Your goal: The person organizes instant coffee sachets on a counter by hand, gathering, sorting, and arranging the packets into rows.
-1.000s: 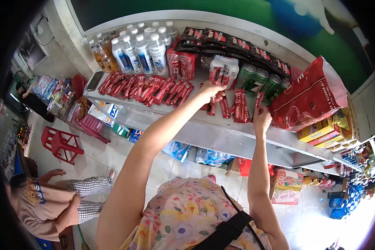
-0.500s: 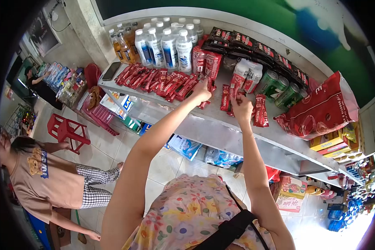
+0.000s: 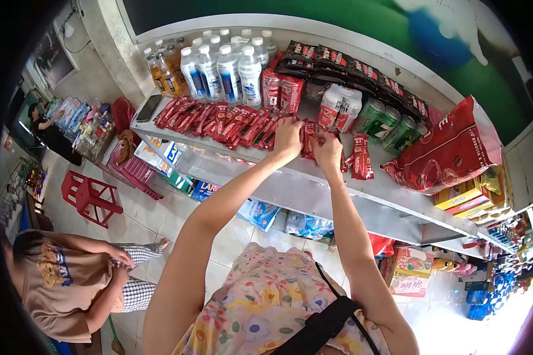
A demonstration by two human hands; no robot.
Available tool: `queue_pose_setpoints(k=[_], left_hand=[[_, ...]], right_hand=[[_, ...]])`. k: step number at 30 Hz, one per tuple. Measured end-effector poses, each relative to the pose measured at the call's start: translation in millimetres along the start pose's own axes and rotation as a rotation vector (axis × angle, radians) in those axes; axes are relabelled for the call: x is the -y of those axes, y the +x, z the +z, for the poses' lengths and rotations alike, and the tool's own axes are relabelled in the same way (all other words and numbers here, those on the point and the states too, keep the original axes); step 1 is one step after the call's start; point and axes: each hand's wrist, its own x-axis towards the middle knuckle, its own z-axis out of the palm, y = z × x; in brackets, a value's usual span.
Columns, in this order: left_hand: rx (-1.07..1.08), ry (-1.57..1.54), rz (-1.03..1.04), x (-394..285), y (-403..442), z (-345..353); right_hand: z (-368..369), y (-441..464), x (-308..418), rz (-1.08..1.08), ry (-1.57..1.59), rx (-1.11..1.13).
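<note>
Red Nescafe coffee sachets (image 3: 234,125) lie side by side in a long overlapping row on the metal shelf (image 3: 260,171). My left hand (image 3: 288,141) is at the right end of this row, its bent fingers closed on a sachet and partly hiding it. Close beside it, my right hand (image 3: 327,152) pinches another red sachet (image 3: 308,139), with its fingertips pointing down. A few loose sachets (image 3: 361,157) lie just right of my right hand. Behind my hands stand red coffee packs (image 3: 281,92) and white-and-red cans (image 3: 339,108).
Clear bottles (image 3: 250,77), green cans (image 3: 387,124) and black sachet strips (image 3: 355,68) line the back. A large red coffee bag (image 3: 447,148) stands right; a phone (image 3: 148,108) lies at the left end. A person (image 3: 71,278) is at lower left, near a red stool (image 3: 92,198).
My hands have come closer together over the sachets. The sachet upright in my right hand is now lower. The person at left has brought their hands together.
</note>
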Motion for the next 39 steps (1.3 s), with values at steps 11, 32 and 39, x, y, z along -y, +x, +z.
queue_pose_setpoints(k=[11,32,39], left_hand=[[0.455,-0.218,-0.060,-87.9,-5.6,69.0],[-0.011,-0.511,-0.474,25.1,-16.6,-59.5],[-0.040,-0.101,-0.413,56.2,-27.8,-49.1]], right_hand=[[-105.2,-21.1,-56.4,0.112,-0.352,-0.129],[-13.9,-10.5,-14.0,0.184,0.264,0.083],[27.1,-1.6,-3.4,0.174,0.099,0.062]])
